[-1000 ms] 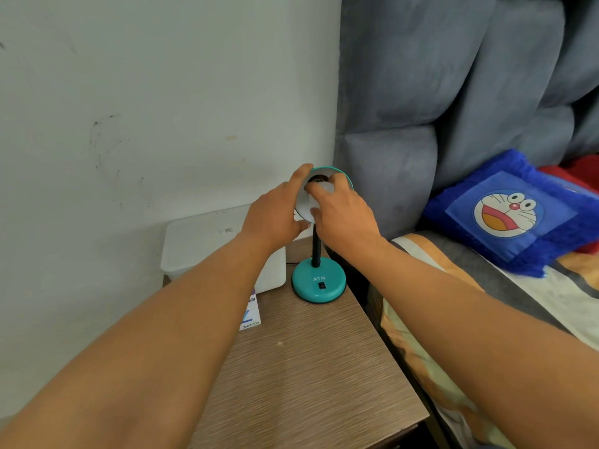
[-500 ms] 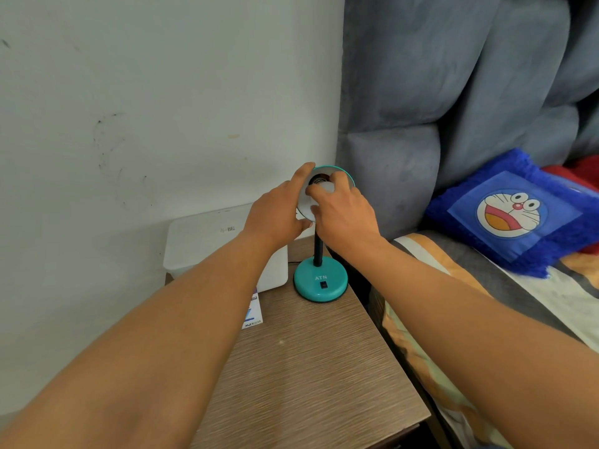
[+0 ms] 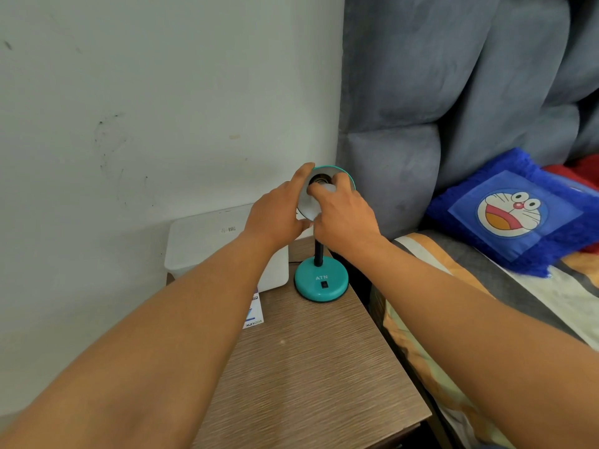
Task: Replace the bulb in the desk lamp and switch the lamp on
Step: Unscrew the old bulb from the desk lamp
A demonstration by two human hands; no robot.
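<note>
Where wall (image 3: 129, 92) meets headboard (image 3: 421, 76), nightstand (image 3: 308, 367).

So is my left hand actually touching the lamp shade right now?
Touching. The head view shows the left hand gripping the lamp shade, index finger lying along its upper left rim and thumb pressed under its lower edge.

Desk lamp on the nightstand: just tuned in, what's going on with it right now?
A person is working at the teal desk lamp on the wooden nightstand. The left hand steadies the lamp's shade by its rim, while the right hand has its grip around a white bulb at the socket inside the shade. The lamp gives no light. The switch on the base is untouched. A white box sits behind, against the wall.
</note>
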